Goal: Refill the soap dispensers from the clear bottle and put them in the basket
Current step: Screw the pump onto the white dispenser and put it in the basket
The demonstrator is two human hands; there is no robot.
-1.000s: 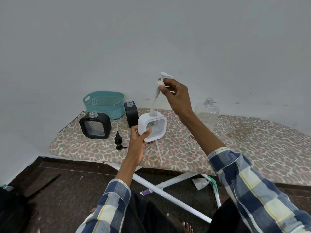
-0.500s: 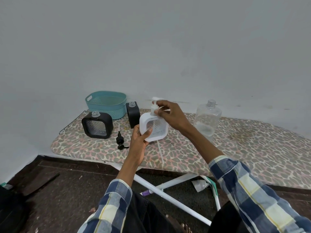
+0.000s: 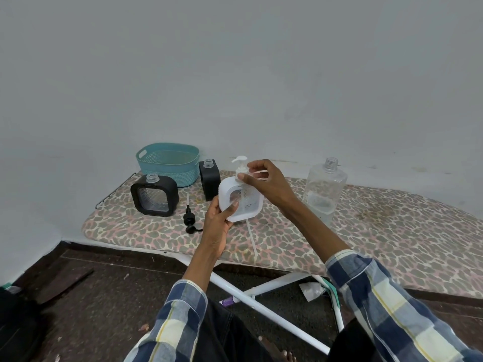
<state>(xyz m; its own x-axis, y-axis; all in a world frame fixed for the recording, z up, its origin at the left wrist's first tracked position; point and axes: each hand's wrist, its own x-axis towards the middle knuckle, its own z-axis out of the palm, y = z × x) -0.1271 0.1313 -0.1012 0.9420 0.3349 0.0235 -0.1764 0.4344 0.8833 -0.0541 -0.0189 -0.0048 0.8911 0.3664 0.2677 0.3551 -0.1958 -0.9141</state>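
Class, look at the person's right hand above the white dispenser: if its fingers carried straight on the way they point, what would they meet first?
The right hand points leftward at the white pump head on the white dispenser; its fingertips already pinch the collar. Beyond, probably the black dispenser, though depth is unclear.

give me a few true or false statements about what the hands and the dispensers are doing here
1. The left hand holds the white dispenser from below. True.
2. The right hand is pouring from the clear bottle. False: the bottle stands alone and uncapped on the ironing board; the right hand pinches the white pump at the dispenser's neck.
3. Both black dispensers have their pumps fitted. False: their necks are open, and one black pump lies on the board.
4. The teal basket holds the white dispenser. False: that dispenser is in the person's hands.
5. The basket stands at the board's far left end. True.
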